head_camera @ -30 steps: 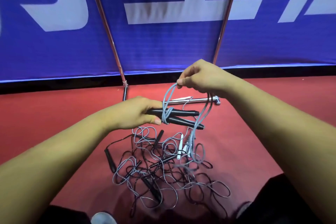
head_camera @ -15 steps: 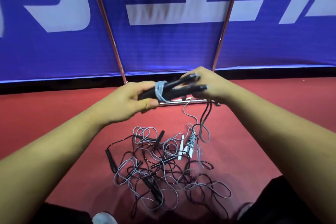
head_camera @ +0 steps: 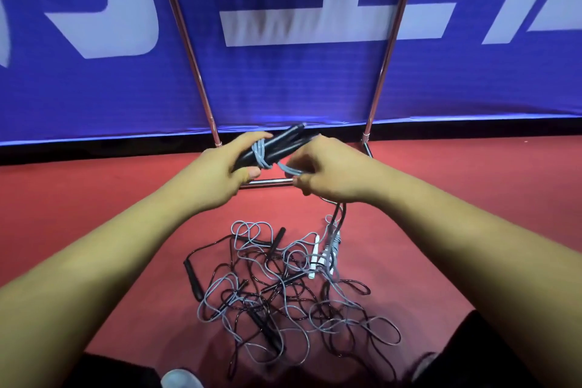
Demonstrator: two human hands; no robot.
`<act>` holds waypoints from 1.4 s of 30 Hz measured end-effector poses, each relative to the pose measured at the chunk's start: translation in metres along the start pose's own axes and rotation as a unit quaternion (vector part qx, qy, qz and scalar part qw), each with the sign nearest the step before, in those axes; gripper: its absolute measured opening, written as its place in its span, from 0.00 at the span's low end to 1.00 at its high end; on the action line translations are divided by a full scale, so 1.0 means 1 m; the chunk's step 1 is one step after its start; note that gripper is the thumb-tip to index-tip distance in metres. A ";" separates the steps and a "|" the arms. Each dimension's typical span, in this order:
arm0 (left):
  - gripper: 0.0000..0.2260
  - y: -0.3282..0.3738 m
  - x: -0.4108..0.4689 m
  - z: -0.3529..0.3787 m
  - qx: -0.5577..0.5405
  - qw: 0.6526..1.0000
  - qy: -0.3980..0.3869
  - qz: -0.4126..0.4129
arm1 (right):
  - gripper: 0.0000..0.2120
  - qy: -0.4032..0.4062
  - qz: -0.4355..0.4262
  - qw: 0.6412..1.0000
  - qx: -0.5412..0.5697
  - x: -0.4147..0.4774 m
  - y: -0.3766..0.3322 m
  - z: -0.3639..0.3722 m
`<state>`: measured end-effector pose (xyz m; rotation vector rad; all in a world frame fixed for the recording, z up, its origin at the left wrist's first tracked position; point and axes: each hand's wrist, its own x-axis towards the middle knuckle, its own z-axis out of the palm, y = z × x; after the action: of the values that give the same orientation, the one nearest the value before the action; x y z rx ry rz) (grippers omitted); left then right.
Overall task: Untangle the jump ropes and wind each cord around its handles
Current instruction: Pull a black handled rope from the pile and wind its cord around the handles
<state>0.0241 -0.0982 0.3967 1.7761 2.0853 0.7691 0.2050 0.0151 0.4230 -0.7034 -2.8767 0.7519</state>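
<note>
Two black handles sit gripped in the left hand; the right hand pinches the grey cord wound round them, above tangled ropes on the floor

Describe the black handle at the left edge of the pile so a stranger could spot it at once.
In front of the blue banner, a tangle of grey and black cords lies on the red floor. The handle sits at the tangle's left edge, nearly clear of the loops; the other black handles lie buried among cords.
</note>
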 end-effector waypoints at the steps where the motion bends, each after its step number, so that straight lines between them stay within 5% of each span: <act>1: 0.23 0.002 0.000 -0.001 0.038 0.999 -0.017 0.008 | 0.06 -0.003 -0.002 1.000 -0.017 -0.001 -0.001 0.000; 7: 0.21 0.013 0.001 -0.003 0.171 0.973 -0.155 0.023 | 0.04 -0.020 -0.027 0.997 -0.062 -0.004 -0.007 0.005; 12: 0.21 0.020 -0.004 0.000 0.229 0.957 -0.177 0.036 | 0.04 0.010 -0.050 0.997 -0.057 -0.002 -0.008 0.007; 18: 0.17 0.026 -0.006 0.001 0.169 0.971 -0.165 0.023 | 0.01 0.042 -0.074 0.995 -0.043 0.000 -0.011 0.007; 29: 0.16 0.040 -0.014 0.010 0.140 0.983 -0.116 0.002 | 0.16 -0.008 0.003 0.981 0.195 -0.001 -0.012 -0.006; 38: 0.10 0.038 -0.019 0.007 0.134 0.968 -0.187 0.100 | 0.08 -0.120 -0.040 0.978 0.167 -0.007 0.001 -0.027; 42: 0.11 0.039 -0.021 0.008 0.058 0.976 -0.184 0.100 | 0.07 -0.100 -0.029 0.979 0.174 -0.010 0.013 -0.033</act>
<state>0.0639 -0.1135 0.4101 2.0317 1.7591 0.3322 0.2253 0.0355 0.4459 -0.5224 -2.8033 1.3431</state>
